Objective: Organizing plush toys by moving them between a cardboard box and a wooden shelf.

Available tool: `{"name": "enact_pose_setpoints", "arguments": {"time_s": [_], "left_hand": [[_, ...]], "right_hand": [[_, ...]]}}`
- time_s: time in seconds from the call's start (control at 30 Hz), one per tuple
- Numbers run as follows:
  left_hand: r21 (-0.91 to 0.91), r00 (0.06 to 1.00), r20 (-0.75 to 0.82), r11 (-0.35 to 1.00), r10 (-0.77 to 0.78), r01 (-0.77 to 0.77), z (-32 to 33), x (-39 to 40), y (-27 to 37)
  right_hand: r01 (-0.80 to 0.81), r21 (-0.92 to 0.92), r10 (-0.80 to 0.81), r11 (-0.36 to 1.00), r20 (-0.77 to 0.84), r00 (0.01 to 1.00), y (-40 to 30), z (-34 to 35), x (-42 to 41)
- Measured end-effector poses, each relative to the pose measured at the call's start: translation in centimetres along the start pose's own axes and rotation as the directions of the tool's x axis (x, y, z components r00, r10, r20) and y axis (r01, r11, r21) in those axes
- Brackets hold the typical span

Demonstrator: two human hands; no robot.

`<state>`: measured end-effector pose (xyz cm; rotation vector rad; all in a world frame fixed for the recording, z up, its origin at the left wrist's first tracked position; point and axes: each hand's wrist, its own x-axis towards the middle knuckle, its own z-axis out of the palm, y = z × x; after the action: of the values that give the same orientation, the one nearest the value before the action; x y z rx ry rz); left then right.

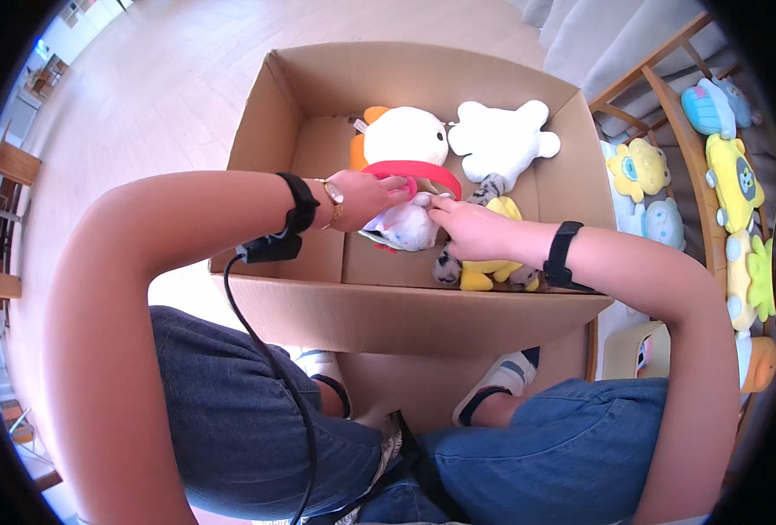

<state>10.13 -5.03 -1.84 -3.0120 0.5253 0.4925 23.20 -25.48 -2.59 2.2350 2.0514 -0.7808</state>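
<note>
A large cardboard box [388,321] stands before me, holding several plush toys. Inside it, my left hand [368,197] and my right hand [470,226] hold a small white plush toy [409,226] with coloured spots from both sides. My left fingers lie over a pink part [411,187] at its top; the right fingertips press its right side. A red band [421,169] arches just behind it. Farther back lie a white plush toy with orange parts [404,136] and a white plush toy with stubby limbs [503,141]. Partly under my right hand is a yellow plush toy with grey patterned parts [486,272].
To the right, a wooden rack [683,118] carries several plush toys, among them a yellow one [736,180] and a blue one [709,108]. A beige bin [631,351] stands by my right knee. A black cable [263,348] hangs from my left wrist strap.
</note>
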Motion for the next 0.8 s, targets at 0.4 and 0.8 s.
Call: {"name": "enact_pose_setpoints", "arguments": {"time_s": [0.4,0.8], "left_hand": [[-0.030,0.982,0.005,0.981,-0.190,0.190,1.7,-0.7,0.6],[0.015,0.991,-0.026,0.991,-0.130,0.130,1.2,-1.5,0.7]], "right_hand": [[-0.102,0.118,0.094,0.988,0.068,0.993,0.7,-1.0,2.4],[-0.165,-0.134,0.137,0.977,-0.196,0.971,0.8,-0.6,5.1]]}}
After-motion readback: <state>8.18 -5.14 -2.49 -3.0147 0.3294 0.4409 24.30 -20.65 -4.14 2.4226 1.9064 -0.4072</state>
